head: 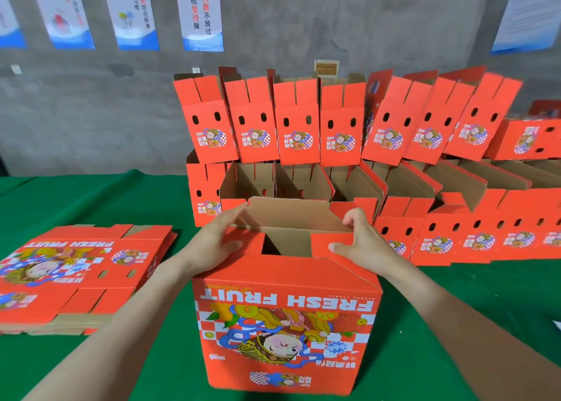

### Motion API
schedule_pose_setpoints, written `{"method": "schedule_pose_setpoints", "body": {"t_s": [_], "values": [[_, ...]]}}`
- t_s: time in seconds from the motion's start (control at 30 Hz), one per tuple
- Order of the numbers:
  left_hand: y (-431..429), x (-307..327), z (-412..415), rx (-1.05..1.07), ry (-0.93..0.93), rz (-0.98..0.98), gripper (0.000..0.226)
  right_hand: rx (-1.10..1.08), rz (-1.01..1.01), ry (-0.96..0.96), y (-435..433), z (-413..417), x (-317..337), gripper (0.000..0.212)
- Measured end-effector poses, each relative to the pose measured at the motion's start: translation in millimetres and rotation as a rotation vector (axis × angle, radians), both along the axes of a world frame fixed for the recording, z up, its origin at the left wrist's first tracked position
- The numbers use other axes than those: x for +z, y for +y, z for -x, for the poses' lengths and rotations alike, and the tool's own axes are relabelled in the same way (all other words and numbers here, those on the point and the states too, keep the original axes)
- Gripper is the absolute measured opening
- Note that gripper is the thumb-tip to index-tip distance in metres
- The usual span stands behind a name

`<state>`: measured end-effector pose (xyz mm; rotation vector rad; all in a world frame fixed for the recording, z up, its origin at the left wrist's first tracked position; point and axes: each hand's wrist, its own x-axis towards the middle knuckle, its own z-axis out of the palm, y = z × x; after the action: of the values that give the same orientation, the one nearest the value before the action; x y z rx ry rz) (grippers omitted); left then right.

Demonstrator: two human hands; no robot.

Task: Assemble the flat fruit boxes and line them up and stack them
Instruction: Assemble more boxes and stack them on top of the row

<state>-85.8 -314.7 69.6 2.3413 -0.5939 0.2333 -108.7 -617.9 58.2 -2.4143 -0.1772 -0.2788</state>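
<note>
Bare left hand point(219, 244), bare right hand point(359, 245), forearms point(136, 309) uncovered as far as visible; slender fingers

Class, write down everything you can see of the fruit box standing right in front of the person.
The fruit box is red printed cardboard, plain brown inside, standing upright on the green table cover. Its cartoon figure and FRESH FRUIT lettering read upside down. The top is open, with flaps partly folded inward. The left hand rests straight fingers on the far flap, thumb on a side flap; the right hand curls fingers over that flap's other end.
</note>
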Motion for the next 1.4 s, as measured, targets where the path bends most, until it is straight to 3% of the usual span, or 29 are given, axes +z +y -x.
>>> {"method": "schedule_pose_setpoints", "body": {"t_s": [0.13, 0.23, 0.37, 0.43, 0.6, 0.9, 1.2, 1.3, 1.4], "values": [[1, -1, -2, 0.020, -0.010, -0.005, 0.044, 0.156, -0.081, -0.064, 4, 6, 0, 0.047], [0, -2, -5, 0.093, 0.120, 0.020, 0.041, 0.189, -0.104, 0.004, 3, 5, 1, 0.048], [-3, 5, -3, 0.058, 0.279, 0.093, 0.020, 0.222, -0.019, 0.019, 2, 2, 0, 0.015], [-5, 6, -4, 0.094, 0.271, -0.030, 0.036, 0.205, 0.099, 0.032, 4, -2, 1, 0.011], [-15, 14, -7, 0.189, 0.368, -0.207, 0.092, 0.140, 0.172, 0.138, 14, -8, 13, 0.031], [-26, 8, -5, 0.283, 0.289, -0.381, 0.092, 0.026, 0.449, 0.113, 26, -1, 5, 0.064], [-26, 2, -1, 0.309, 0.219, -0.361, 0.089, 0.032, 0.495, 0.082, 24, -1, 0, 0.067], [-19, 3, -1, 0.290, 0.266, -0.156, 0.087, 0.073, 0.273, 0.033, 16, -1, 2, 0.056], [1, 5, 5, 0.235, 0.500, 0.418, 0.093, -0.016, -0.474, -0.055, 2, 5, -1, 0.025]]}}
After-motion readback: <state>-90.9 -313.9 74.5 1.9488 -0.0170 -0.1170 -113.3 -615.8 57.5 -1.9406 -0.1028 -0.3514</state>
